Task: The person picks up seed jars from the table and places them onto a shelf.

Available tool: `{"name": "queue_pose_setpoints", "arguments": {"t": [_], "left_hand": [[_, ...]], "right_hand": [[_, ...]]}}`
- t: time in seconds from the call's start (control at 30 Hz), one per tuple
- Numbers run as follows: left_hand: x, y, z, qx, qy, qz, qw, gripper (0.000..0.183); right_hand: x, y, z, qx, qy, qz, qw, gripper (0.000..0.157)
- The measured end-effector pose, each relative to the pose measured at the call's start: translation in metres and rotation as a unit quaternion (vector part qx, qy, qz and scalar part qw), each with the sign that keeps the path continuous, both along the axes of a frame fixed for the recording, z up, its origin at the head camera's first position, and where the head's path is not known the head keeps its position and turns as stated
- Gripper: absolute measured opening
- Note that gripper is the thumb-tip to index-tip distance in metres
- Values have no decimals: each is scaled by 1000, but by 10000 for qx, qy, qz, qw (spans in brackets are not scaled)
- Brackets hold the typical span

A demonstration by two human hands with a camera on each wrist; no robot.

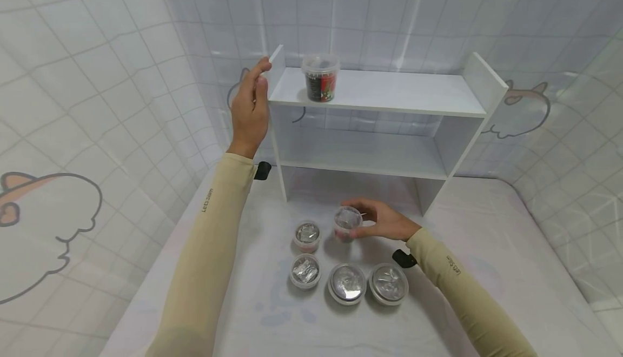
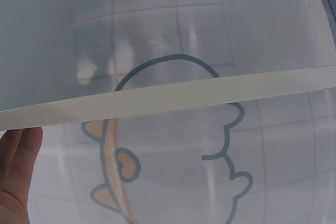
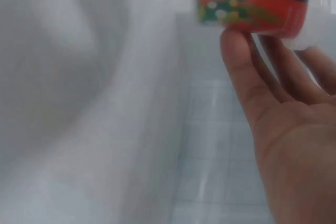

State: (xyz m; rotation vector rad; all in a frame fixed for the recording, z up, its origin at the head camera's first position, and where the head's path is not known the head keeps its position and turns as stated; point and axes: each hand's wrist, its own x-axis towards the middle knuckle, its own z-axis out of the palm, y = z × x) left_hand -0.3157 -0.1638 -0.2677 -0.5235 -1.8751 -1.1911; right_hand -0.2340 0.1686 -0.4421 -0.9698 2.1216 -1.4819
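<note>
My right hand [image 1: 384,222] grips a small clear plastic tub [image 1: 344,229] between thumb and fingers, in front of the shelf unit's lowest bay. In the right wrist view, the held tub [image 3: 252,6] shows a red and dark green label, and the hand [image 3: 294,124] curls around its side. Up at the white shelf unit [image 1: 377,107], my left hand [image 1: 250,111] touches the outer edge of the left side panel. The left wrist view shows extended fingers [image 2: 26,150] against that panel's edge [image 2: 173,98].
A lidded tub [image 1: 321,78] with a red and black label stands at the left of the top shelf. On the white table, two small tubs [image 1: 307,233] and two wider lidded tubs [image 1: 347,283] stand near the held one. A tile-patterned curtain [image 1: 121,59] surrounds the table.
</note>
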Motion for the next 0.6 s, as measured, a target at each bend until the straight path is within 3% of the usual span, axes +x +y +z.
{"name": "queue_pose_setpoints", "arguments": {"t": [0.6], "left_hand": [[0,3,0,21,99,-87,9999,33]], "right_hand": [[3,12,35,-857,511,-428,9941,62]]}}
